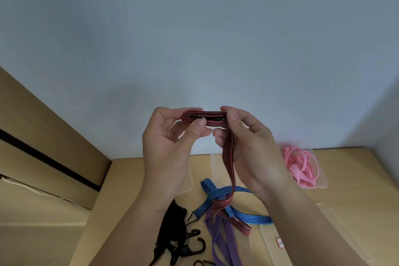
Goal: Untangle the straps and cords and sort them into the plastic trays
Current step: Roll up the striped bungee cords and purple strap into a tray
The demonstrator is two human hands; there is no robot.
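A red strap with black stripes is partly wound into a flat coil held up in front of the wall. My left hand pinches the coil's left end and my right hand pinches its right end. The strap's loose tail hangs down past my right palm to the table, where it lies across a blue striped strap and a purple strap. Black cords with hooks lie at the lower left. A clear plastic tray at the right holds pink bands.
The wooden table abuts a pale wall. Another clear tray sits behind my hands, and one with a red label lies at the lower right. A wooden panel and a white cable are at the left.
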